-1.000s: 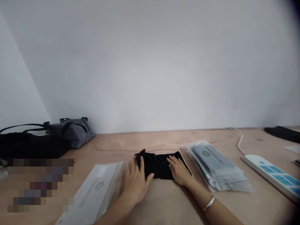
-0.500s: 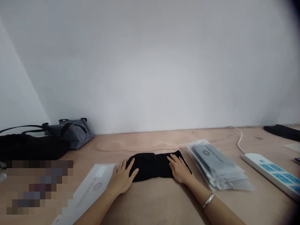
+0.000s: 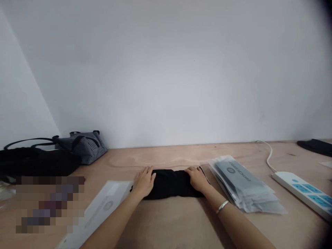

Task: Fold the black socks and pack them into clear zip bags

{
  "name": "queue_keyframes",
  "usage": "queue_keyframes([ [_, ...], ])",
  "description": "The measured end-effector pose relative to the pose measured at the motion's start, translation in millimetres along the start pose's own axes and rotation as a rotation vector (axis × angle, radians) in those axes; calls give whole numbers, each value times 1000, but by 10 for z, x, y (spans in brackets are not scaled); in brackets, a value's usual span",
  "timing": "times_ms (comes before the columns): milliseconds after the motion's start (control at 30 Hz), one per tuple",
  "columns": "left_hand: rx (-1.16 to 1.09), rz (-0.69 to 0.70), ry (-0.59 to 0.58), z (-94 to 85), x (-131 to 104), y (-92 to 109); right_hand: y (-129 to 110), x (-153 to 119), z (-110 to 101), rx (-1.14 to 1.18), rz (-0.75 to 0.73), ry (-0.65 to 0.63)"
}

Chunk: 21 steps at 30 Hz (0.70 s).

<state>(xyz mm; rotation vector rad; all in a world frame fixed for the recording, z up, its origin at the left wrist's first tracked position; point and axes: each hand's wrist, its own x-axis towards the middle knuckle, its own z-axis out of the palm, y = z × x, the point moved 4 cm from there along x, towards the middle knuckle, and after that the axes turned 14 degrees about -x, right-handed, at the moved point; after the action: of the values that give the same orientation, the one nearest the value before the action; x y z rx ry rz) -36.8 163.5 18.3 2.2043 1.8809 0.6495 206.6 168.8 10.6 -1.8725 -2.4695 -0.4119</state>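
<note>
A folded piece of black fabric lies lengthwise across the wooden table; its exact kind does not show. Over its left end rests my left hand, fingers outstretched and pressed lightly down. My right hand lies palm down on the other end, its fingers slightly bent towards the far edge. A pale strip of backing peeks out beyond the cloth on the right. Beside my left forearm is a flat frosted plastic bag with a grey logo. To the right, a stack of filled frosted bags sits at a slant.
A white power strip with blue sockets stands at the right, its cable running to the wall. Black cloth lies at the far right. On the left are a striped bag, a black bag and a blurred-out patch.
My left hand has shifted right and inward on the fabric, baring its left corner. The right hand's fingers have bent more. The whole view has swung slightly left.
</note>
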Motion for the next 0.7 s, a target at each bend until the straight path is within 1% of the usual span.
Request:
queue_keyframes([
  [100, -53, -56, 8, 52, 146, -58, 62, 79, 17, -66, 52, -2],
  [200, -110, -90, 25, 50, 207, -107, 116, 103, 21, -129, 101, 1],
  [300, -192, -50, 36, -85, 181, -59, 122, 70, -61, -177, 116, 9],
  [400, -308, 69, -25, -333, 43, 71, 89, -59, -244, -209, 107, 26],
  [467, -377, 156, -110, -518, -127, 158, 55, -229, -392, -218, 76, 34],
  [567, -447, 222, -285, -750, -470, 229, -11, -616, -581, -201, -34, 15],
  [633, -503, 177, -460, -830, -705, 226, -75, -920, -655, -136, -187, -53],
  [667, -530, 155, -563, -846, -813, 225, -95, -1063, -684, -87, -241, -95],
  [700, -553, 142, -666, -847, -908, 230, -96, -1184, -696, -45, -254, -174],
])
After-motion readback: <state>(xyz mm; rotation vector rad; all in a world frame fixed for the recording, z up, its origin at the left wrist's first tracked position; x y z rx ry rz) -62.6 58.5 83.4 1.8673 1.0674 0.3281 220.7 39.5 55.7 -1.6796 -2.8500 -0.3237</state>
